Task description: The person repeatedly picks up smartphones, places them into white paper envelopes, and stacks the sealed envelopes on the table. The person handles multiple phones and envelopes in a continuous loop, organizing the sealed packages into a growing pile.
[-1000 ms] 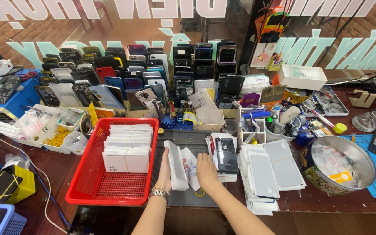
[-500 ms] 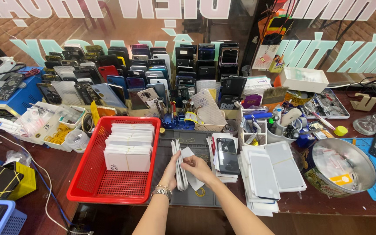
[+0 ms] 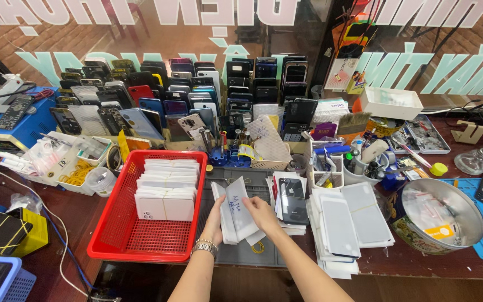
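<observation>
I take the red basket as my landmark. Just to its right, over the dark mat, both hands meet on a fanned bundle of white sleeves. My left hand, the one with the metal watch at the wrist, sits between the basket and the bundle and closes around the bundle's left edge and underside. My right hand comes in from the far side, fingers pinched on the top sleeve's right edge. So both hands are clamped on the sleeves, none free. The bundle's long axis runs away from me, tilted slightly toward the basket at its far end. The left hand is the nearer one to the basket; the basket's open mouth lies directly to the left of the bundle, close by.

Inside the basket, rows of white sleeves stand stacked in the far half, while the near half shows bare red mesh. Further right of the basket, beyond the hands, a dark phone lies on a pile of papers, then a heap of flat white packets, then a metal bowl holding clear bags. Behind the basket, racks of phones stand on edge.
</observation>
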